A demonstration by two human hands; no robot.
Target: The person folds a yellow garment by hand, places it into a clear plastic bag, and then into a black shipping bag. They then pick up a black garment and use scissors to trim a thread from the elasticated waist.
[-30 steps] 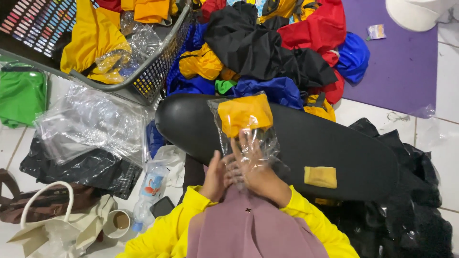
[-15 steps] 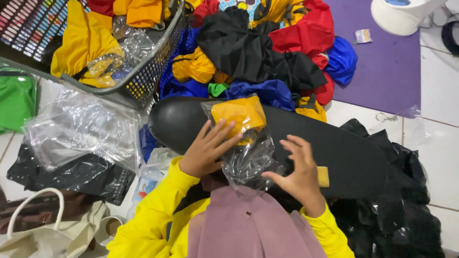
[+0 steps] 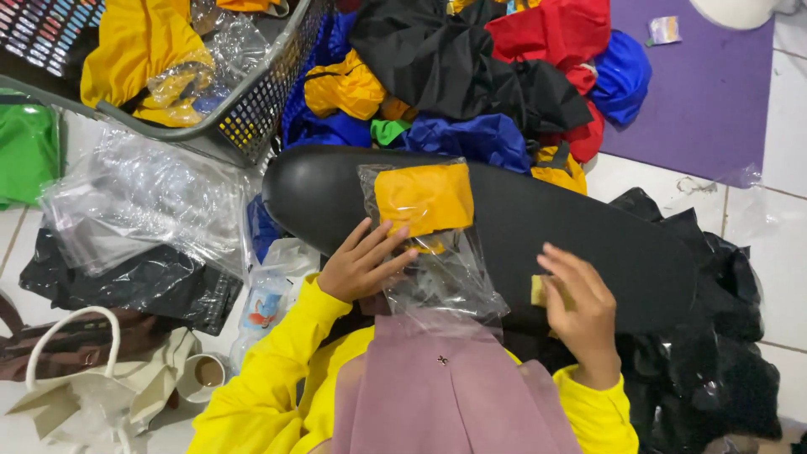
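A clear plastic bag [image 3: 445,269] with a folded yellow cloth [image 3: 423,198] inside lies on a long black oval board [image 3: 580,227] across my lap. My left hand [image 3: 363,262] rests flat on the bag's left edge just below the cloth, fingers spread. Over at the right, my right hand [image 3: 577,307] reaches onto the board, its fingers on a small folded yellow piece [image 3: 538,290] that it mostly covers. I cannot tell whether the fingers grip that piece.
A heap of black, red, blue and yellow garments [image 3: 471,76] lies beyond the board. A grey basket [image 3: 252,118] with yellow cloth stands far left. Clear bags [image 3: 143,202], a bottle [image 3: 262,307], a cup [image 3: 203,374] and a tote [image 3: 76,378] lie left; black plastic [image 3: 714,353] right.
My left hand slid down from the yellow cloth to the bag's lower left edge. My right hand left the bag and moved right onto the small yellow piece.
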